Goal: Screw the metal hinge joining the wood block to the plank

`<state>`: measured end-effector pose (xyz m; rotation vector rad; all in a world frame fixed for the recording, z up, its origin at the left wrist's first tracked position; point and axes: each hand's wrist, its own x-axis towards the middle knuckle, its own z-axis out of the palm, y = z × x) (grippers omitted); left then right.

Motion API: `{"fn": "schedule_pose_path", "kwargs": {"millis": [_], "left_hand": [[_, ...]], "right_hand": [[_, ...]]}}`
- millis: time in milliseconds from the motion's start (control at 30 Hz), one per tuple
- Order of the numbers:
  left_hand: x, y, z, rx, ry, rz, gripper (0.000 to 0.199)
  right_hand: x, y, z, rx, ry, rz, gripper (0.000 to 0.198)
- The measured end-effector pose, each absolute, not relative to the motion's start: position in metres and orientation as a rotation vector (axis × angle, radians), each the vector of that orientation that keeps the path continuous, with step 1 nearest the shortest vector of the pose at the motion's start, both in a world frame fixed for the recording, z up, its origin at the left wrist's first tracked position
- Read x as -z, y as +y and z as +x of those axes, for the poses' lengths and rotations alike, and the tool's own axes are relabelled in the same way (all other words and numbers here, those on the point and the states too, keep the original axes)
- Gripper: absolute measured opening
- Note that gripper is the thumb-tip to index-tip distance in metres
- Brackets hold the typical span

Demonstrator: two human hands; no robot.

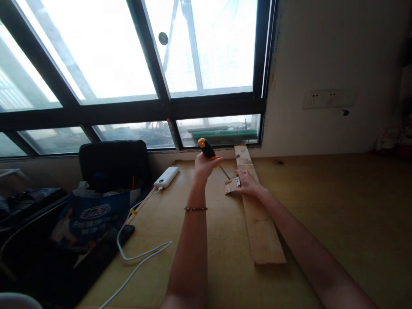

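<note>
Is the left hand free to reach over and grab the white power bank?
Probably not as is: the left hand grips a screwdriver. The path to the power bank looks clear otherwise.

Wooden table (337, 206), pale brown, running from the window wall toward the viewer. A long wooden plank (260, 223) lies flat on it lengthwise, passing under the right hand (249, 182). A small piece of cardboard (230, 186) lies on the table just left of that hand, between the two hands. A white power bank (166, 177) rests left of the left hand (204, 165); its white cable (141, 253) loops across the table's left edge.
</note>
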<state>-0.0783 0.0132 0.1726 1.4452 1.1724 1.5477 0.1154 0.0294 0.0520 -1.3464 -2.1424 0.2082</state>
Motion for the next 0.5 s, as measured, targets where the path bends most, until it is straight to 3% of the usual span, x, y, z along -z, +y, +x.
{"fn": "schedule_pose_path", "kwargs": {"millis": [167,500], "left_hand": [[-0.169,0.017,-0.079,-1.554,1.162,1.439,0.032],[-0.147,0.032,-0.063,-1.490,1.170,1.495,0.030]], "right_hand": [[-0.052,0.031,0.121,-0.352,-2.081,-1.256,0.062],[-0.047,0.036,0.127,-0.469,-2.021,-1.157,0.065]]}}
